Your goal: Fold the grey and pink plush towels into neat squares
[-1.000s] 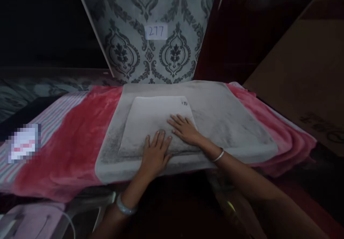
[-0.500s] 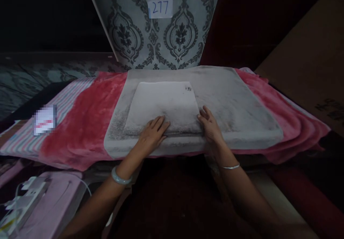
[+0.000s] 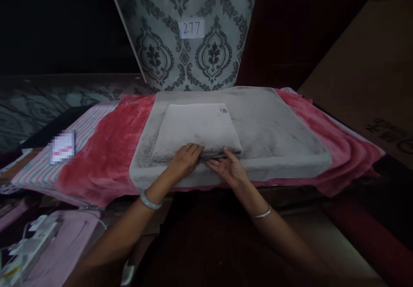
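Note:
A pale plush cloth (image 3: 196, 125), folded into a flat rectangle with a small dark print in its far right corner, lies on a larger grey plush sheet (image 3: 274, 128). My left hand (image 3: 185, 160), with a pale bangle on the wrist, grips the near edge of the folded cloth, fingers together on top and thumb mostly hidden. Just right of it, my right hand (image 3: 230, 166) is turned palm up with its fingers apart. Its thumb reaches the near edge of the folded cloth while the other fingers stretch out in front of that edge.
Red plush fabric (image 3: 106, 140) and striped cloth (image 3: 41, 166) spread out under the grey sheet. A paper marked 277 (image 3: 192, 28) is on the patterned wall behind. At lower left are a power strip (image 3: 32, 244) and a pink surface (image 3: 64, 235). A cardboard box (image 3: 364, 63) stands at right.
My right hand has moved left from the folded cloth's right side to its near edge and turned palm up. My left hand's fingers have drawn together at the edge. The camera view has shifted slightly.

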A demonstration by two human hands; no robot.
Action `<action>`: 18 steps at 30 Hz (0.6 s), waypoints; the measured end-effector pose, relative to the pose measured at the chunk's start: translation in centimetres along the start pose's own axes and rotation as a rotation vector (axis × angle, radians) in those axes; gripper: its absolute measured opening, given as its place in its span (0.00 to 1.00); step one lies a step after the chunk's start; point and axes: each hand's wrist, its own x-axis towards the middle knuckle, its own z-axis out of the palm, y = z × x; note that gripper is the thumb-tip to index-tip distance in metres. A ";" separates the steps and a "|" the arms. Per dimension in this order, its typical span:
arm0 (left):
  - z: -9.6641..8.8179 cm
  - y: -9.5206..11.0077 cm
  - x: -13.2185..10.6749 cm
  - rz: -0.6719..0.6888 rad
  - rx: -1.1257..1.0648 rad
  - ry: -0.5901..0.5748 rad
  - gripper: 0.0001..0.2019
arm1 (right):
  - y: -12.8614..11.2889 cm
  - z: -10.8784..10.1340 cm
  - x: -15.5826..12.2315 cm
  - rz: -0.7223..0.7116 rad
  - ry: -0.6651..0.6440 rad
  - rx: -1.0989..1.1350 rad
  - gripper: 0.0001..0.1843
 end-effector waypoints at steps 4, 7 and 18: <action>-0.6 0.0 -1.5 -0.024 -0.088 0.096 0.20 | 1.0 1.0 1.0 -0.030 0.085 0.011 0.20; -1.6 -0.7 -3.7 -0.188 -0.197 0.324 0.16 | 1.3 0.9 1.7 -0.052 0.113 -0.016 0.20; -5.3 -7.4 -7.8 -1.312 -1.636 0.642 0.06 | -0.5 2.3 1.9 0.048 0.129 0.062 0.12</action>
